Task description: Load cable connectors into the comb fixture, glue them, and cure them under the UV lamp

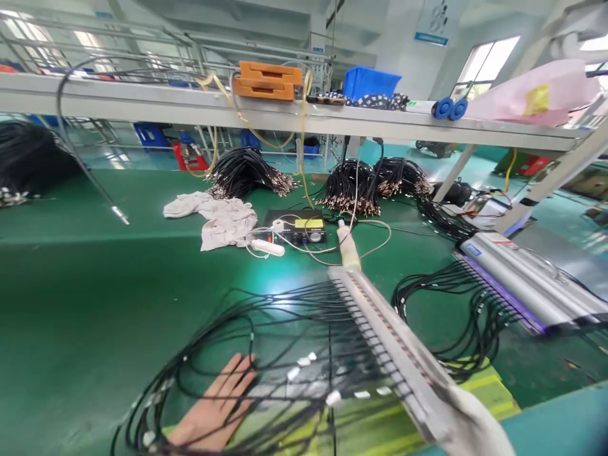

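Observation:
My left hand (216, 405) lies palm up at the lower middle of the view, fingers stretched out and apart. Thin black cables (190, 354) with small white tags loop over and around it; it grips none of them. The cables run right into a long pale slotted rail (384, 335), which holds their ends in a row. A pale wrapped handle (349, 247) forms the rail's far end, and its near end is blurred. My right hand does not show. Under the cables lies a yellow-green sheet (280, 434), partly covered.
On the green table (95, 291) are a white cloth (223, 218), a black control box (297, 228) and bundles of black cables (351, 183). A silver lamp-like unit (527, 278) with a violet edge sits right. A shelf (156, 114) crosses behind; a flexible tube (90, 174) hangs left.

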Available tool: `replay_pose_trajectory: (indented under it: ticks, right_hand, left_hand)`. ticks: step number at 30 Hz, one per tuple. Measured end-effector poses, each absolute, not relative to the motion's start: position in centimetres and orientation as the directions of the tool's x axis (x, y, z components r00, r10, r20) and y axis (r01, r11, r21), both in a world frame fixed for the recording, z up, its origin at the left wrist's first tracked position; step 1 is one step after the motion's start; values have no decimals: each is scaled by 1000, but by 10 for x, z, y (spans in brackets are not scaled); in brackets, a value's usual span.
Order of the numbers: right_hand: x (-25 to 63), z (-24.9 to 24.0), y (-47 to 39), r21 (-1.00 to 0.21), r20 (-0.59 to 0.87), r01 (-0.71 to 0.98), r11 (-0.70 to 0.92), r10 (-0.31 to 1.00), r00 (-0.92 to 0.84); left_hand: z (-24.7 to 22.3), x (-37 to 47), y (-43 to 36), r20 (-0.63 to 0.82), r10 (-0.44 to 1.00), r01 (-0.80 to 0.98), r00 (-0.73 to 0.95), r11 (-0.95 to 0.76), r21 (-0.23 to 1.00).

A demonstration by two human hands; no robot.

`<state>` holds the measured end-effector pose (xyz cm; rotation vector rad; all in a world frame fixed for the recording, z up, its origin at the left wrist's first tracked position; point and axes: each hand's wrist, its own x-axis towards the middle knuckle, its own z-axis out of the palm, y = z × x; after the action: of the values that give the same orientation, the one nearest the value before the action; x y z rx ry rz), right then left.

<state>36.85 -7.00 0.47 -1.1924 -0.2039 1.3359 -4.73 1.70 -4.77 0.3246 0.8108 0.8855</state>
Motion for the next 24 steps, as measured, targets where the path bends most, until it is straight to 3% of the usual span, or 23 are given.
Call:
replay_pose_trajectory:
  ticks: [2,4,8,10,16,21,24]
  right_hand:
    - [402,15,-88,-714,-606,-683,-156,626,490]
    - [428,33,-95,-730,-617,-675,-107,528,584]
    - [471,66,-71,-702,-526,-709,63,626,576]
    - [497,73,-49,-693,-492,-714,98,661,567]
    - [591,61,17,-731,-406,-677,84,745,530]
    - [631,47,83,-803,-429,-594,-42,733,528]
    - [633,33,129,-895,-337,-441,-64,744,577]
  left_hand:
    - [-48,-57,30,-471,808,-589,353,583,560]
    - [-42,-53,51,-458,815,-606,356,574,550]
    - [2,-2,108,-452,777,-584,439,628,514]
    - [35,38,133,-383,777,-587,500,629,510]
    - [90,151,188,-226,674,-478,703,683,552]
    - [52,179,218,-262,675,-444,690,680,583]
    - [-11,153,218,-412,696,-167,588,604,779]
